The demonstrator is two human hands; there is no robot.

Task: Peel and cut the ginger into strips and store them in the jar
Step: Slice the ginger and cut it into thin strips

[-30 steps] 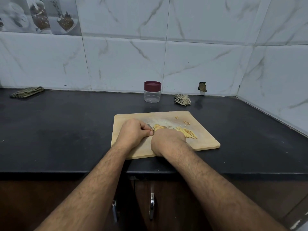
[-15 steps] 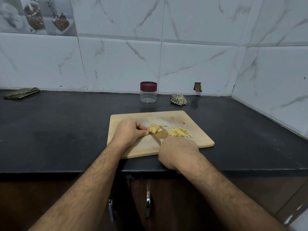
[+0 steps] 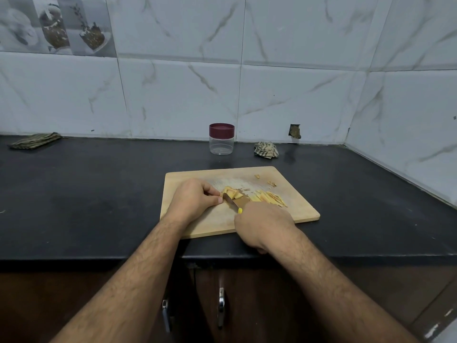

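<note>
We see a wooden cutting board (image 3: 291, 206) lying near the front edge of the black counter (image 3: 99, 199), about in the middle of it. Our left hand (image 3: 193, 200) rests on the left half of the board. Its fingers are curled together, and the thumb and fingertips pinch the small stack of ginger slices (image 3: 231, 193) to hold it down. Our right hand (image 3: 264, 224) is at the front edge of the board. Its fingers are wrapped tight around the yellow handle of a knife (image 3: 233, 203). Only a bit of yellow peeks out. The blade points away from us and to the left, and its tip sits right by the left thumb, touching the ginger slices.

Just to the right of the blade lies a row of thin ginger strips (image 3: 270, 198), in the middle of the board. A few little peel bits (image 3: 272, 183) lie near the back right corner of the board.

The clear jar (image 3: 221, 143) with a dark red lid on top stands at the back edge of the counter, against the wall, well apart from the board. A crumpled cloth (image 3: 266, 150) sits beside it to the right. A folded cloth (image 3: 34, 141) lies at the back left corner.
</note>
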